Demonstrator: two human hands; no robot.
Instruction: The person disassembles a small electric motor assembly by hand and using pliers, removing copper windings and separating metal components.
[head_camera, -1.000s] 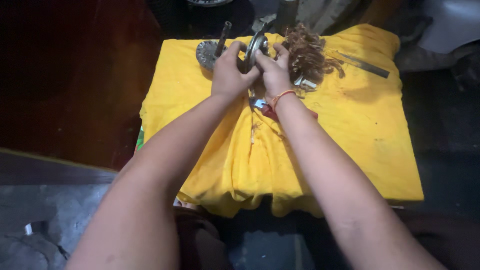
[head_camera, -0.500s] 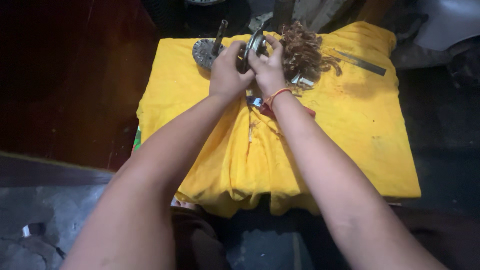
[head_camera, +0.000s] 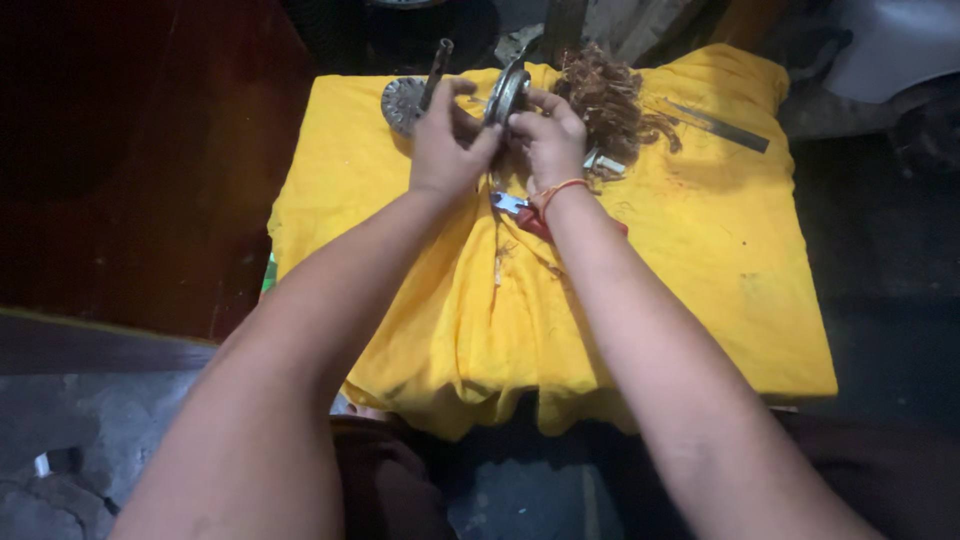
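Observation:
My left hand (head_camera: 445, 140) and my right hand (head_camera: 545, 135) meet over the far middle of a yellow cloth (head_camera: 400, 220). Together they grip a round grey metal part (head_camera: 507, 92) held on edge, fingers wrapped around its rim. An orange thread band circles my right wrist. A tangle of coppery brown wire (head_camera: 610, 100) lies just right of my right hand, touching it. Red-handled pliers (head_camera: 522, 210) lie on the cloth under my right wrist, partly hidden.
A toothed metal disc with a dark shaft (head_camera: 405, 98) stands at the cloth's far left. A flat metal strip (head_camera: 725, 125) lies at the far right. Dark red floor spreads to the left, grey concrete near my knees.
The view has shifted slightly. Both hands stay on the round metal part and have turned it a little, with fingers repositioned around its rim.

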